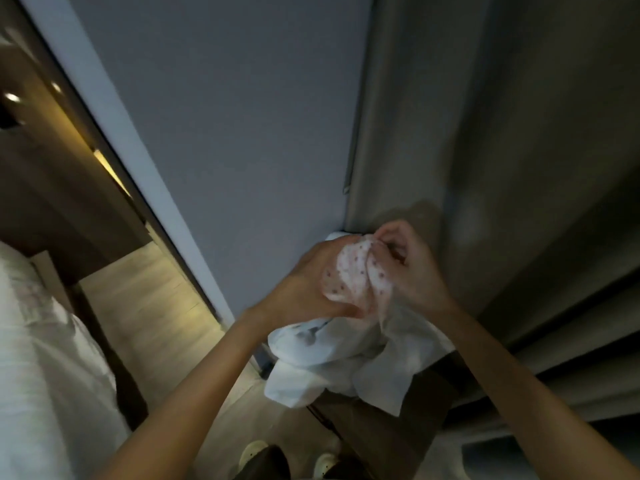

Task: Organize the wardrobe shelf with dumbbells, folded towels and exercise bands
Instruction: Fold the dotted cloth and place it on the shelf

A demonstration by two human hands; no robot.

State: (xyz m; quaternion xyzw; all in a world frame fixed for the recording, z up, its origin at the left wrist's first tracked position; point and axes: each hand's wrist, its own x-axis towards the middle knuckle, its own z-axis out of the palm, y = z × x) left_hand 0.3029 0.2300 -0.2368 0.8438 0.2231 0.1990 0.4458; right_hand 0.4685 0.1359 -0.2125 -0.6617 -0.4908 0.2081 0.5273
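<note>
Towel (346,355), soft, crumpled, white with pink dots; left grip (308,284) and right grip (414,268) both clenched on it.

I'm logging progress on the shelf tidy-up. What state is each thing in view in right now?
towel: unfolded and bunched, lower part hanging loose, not on a shelf.
left hand: fingers curled, grips the towel's pink-dotted upper part.
right hand: fingers curled, pinches the towel's top.
light strip: lit.
</note>
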